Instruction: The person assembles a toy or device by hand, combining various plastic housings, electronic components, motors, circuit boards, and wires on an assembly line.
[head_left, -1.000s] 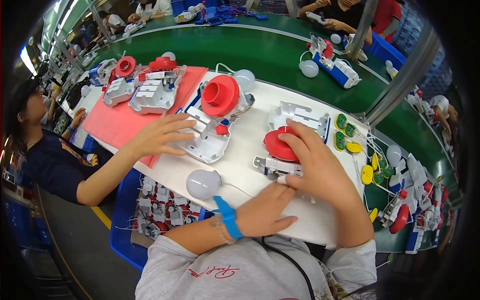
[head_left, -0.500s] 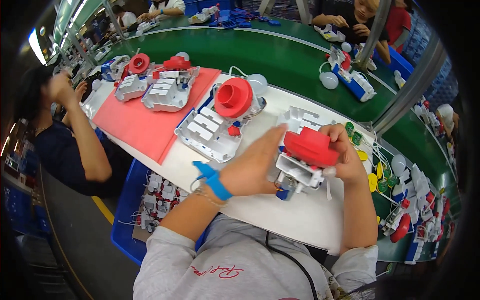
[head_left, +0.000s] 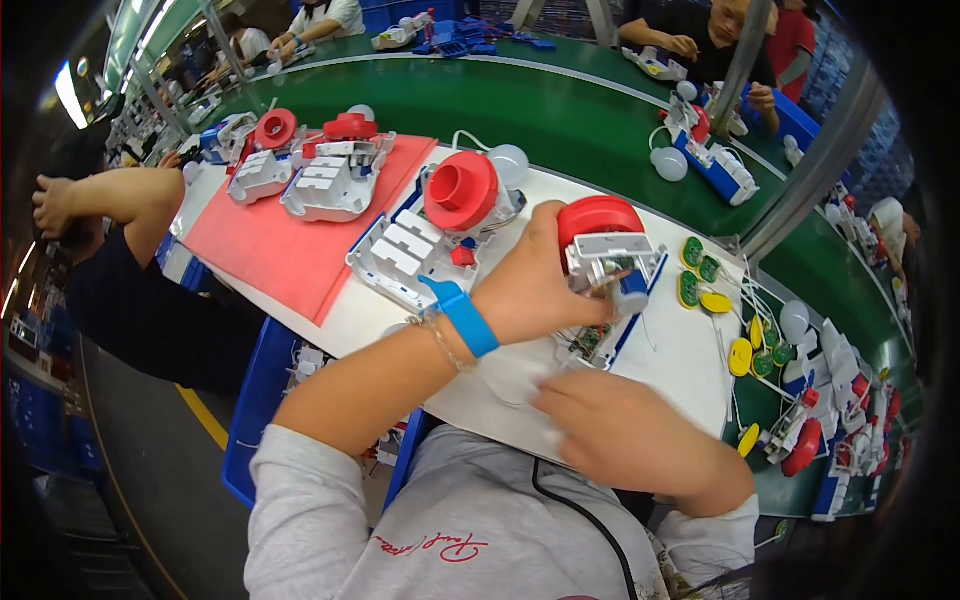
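Observation:
My left hand (head_left: 535, 285), with a blue wristband, grips a white toy unit (head_left: 612, 262) that has a red round cap and loose wires, holding it tilted just above the white table (head_left: 680, 370). My right hand (head_left: 625, 435) lies low at the near table edge, blurred. Its fingertips touch the rim of a white dome (head_left: 505, 375) lying on the table. Whether those fingers grip the dome is unclear.
Another white unit with a red funnel (head_left: 440, 225) lies left of my hands. Two more units sit on a pink mat (head_left: 290, 255). Yellow and green discs (head_left: 715, 290) lie to the right. A person in dark clothing (head_left: 130, 270) sits at left, and others work across the green belt (head_left: 560, 120).
My left hand has taken over the red-capped unit and tipped it up. My right hand has let go of it and dropped to the white dome near the table edge.

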